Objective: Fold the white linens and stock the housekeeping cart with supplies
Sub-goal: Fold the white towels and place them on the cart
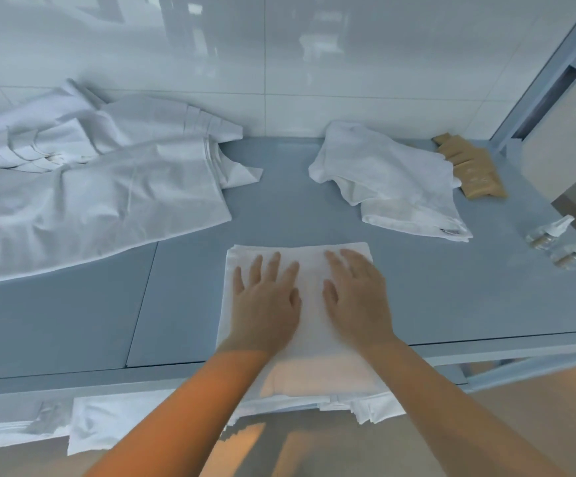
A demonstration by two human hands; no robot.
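Observation:
A folded white linen [310,325] lies flat at the front middle of the grey table [434,297], its near end hanging over the table's front edge. My left hand [267,301] and my right hand [358,297] both press flat on top of it, fingers straight and spread, side by side. A large rumpled pile of white sheets [83,187] covers the table's left side. A smaller crumpled white cloth [393,184] lies at the back right.
Tan paper packets [472,170] lie in a row at the back right by the wall. Two small clear bottles [561,242] lie near the right edge. More white linens [142,421] sit on a lower level below the front edge. A metal frame [548,74] rises at right.

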